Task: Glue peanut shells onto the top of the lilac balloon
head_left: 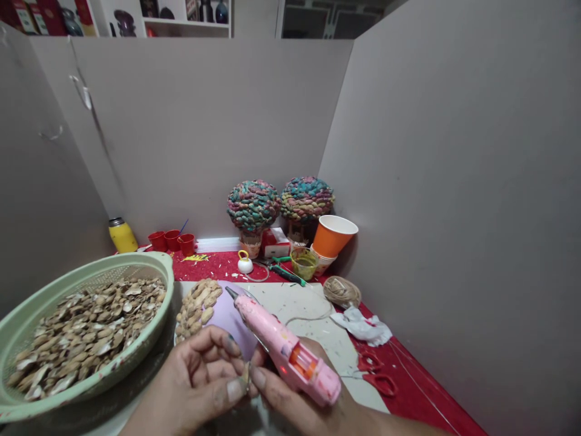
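My left hand pinches a small peanut shell piece between thumb and fingers, low in the middle of the view. The thumb of my right hand touches the same piece, and a pink glue gun rests in that hand, its metal nozzle pointing up and left. Behind both hands sits a purple rounded form, its left side covered in peanut shells. To the left stands a green colander holding many loose shells.
Two colorful shell-covered balls stand at the back. Near them are an orange paper cup, a jar of glue-like liquid and green-handled pliers. Twine, white tissue and red scissors lie right. Grey partitions enclose the table.
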`<state>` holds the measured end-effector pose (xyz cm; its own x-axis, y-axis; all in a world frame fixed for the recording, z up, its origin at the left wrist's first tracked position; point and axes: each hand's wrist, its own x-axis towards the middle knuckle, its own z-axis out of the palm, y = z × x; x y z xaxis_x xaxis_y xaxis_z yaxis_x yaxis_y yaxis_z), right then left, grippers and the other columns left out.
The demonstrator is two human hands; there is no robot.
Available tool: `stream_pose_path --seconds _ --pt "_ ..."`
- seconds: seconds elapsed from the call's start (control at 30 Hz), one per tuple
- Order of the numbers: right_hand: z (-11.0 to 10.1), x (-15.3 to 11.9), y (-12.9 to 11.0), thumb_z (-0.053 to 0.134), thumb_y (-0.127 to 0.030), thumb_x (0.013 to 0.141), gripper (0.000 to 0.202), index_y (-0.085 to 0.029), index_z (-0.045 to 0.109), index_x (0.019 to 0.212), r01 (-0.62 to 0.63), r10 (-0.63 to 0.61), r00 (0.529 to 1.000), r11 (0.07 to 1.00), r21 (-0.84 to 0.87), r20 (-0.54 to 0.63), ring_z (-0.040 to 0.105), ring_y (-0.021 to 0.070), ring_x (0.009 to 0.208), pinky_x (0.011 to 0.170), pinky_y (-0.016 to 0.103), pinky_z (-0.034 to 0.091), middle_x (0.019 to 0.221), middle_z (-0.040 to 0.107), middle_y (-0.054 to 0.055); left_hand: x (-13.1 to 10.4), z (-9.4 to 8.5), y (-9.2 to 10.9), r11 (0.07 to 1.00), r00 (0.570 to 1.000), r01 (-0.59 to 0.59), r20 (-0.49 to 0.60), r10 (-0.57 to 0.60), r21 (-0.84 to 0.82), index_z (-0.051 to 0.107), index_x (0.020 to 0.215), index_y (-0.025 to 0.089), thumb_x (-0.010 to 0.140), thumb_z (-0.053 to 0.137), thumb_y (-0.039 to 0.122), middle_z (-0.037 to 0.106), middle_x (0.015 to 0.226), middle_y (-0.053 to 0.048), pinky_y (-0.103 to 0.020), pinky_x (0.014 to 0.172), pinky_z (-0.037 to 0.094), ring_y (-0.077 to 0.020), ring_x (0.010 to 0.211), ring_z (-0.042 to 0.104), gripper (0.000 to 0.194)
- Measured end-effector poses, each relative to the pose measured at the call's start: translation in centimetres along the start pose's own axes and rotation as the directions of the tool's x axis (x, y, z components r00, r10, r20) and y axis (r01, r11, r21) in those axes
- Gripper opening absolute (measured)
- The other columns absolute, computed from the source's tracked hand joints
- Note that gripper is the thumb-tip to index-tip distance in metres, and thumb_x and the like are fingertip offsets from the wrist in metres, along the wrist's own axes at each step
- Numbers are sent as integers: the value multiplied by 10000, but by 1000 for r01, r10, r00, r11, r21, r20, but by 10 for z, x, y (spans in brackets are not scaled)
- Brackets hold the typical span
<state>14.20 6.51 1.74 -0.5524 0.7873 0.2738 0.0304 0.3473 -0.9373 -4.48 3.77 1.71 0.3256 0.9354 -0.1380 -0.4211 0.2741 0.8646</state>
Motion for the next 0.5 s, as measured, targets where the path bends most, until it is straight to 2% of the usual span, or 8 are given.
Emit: stream_pose_path --seconds 0.13,0.27,0.37,0.5 --pt "-2 1 -2 520 -306 887 165 -193 541 769 69 -71 997 993 -100 -16 499 129 577 552 245 438 660 525 -6 0 -7 -1 997 1000 -20 -13 21 81 648 852 194 673 883 188 705 795 -6 -204 702 496 -114 744 647 296" --pt "-2 2 -3 531 -350 886 201 -197 545 756 48 -48 999 997 -58 4 481 128 573 549 249 429 647 512 -10 0 -10 -2 992 999 -25 -33 30 125 643 847 205 669 881 181 698 796 -1 -205 696 503 -115 738 642 299" --pt "-2 1 -2 576 -460 876 300 -183 561 762 -88 85 995 994 62 45 467 119 551 536 243 417 617 516 -14 -1 -8 -3 991 999 -35 -35 39 126 636 858 206 676 880 203 691 799 -3 -210 704 508 -114 738 638 304" --pt "0 0 3 690 -648 763 500 -162 574 763 -298 276 954 906 301 116 468 88 499 524 211 390 566 525 -31 -2 -5 -3 997 999 -41 -25 43 72 633 883 209 651 898 247 687 798 -7 -242 722 524 -127 729 644 354"
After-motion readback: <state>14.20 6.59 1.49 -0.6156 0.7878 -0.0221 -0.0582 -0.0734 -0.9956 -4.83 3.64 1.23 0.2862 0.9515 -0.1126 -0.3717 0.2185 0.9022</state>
